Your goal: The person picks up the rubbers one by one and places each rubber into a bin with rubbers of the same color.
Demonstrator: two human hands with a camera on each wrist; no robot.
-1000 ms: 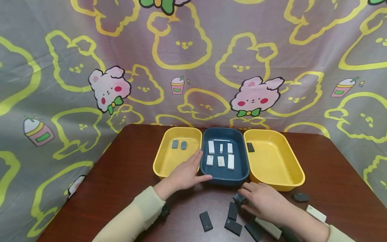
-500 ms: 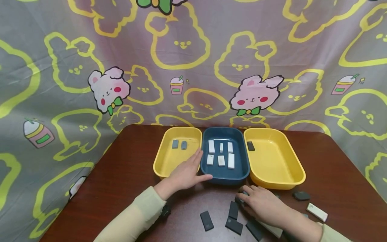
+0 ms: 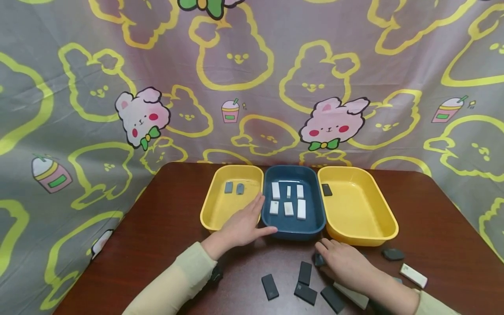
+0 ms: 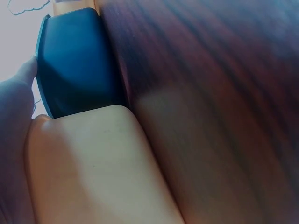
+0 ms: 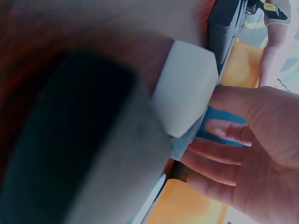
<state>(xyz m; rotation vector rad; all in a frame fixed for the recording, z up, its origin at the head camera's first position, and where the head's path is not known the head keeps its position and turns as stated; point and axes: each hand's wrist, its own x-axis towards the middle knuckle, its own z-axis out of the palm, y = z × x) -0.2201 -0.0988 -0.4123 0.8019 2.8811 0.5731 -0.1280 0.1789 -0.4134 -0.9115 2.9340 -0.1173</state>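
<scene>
My left hand (image 3: pixel 242 224) rests across the adjoining rims of the left yellow tray (image 3: pixel 203 214) and the blue tray (image 3: pixel 293 234), fingers straight and thumb out over the blue rim. In the left wrist view, the blue tray (image 4: pixel 79 60) shows its outer wall beyond the hand. In front of the right yellow tray (image 3: pixel 387 218), my right hand (image 3: pixel 346 264) pinches a small dark grey block (image 3: pixel 319 260), mostly covered by the fingers. Below it lie a black block (image 3: pixel 305 273), a second black block (image 3: pixel 305 293) and a long white block (image 3: pixel 352 295) partly under the palm.
Two blue-grey blocks (image 3: pixel 234 188) lie in the left tray, several white blocks (image 3: pixel 288 209) in the blue one, a black block (image 3: pixel 327 190) in the right one. On the table's right are a dark rounded piece (image 3: pixel 393 254) and a white block (image 3: pixel 413 275).
My right hand has shifted slightly right with the dark grey block at its fingertips. The left hand stays in place on the tray rims.
</scene>
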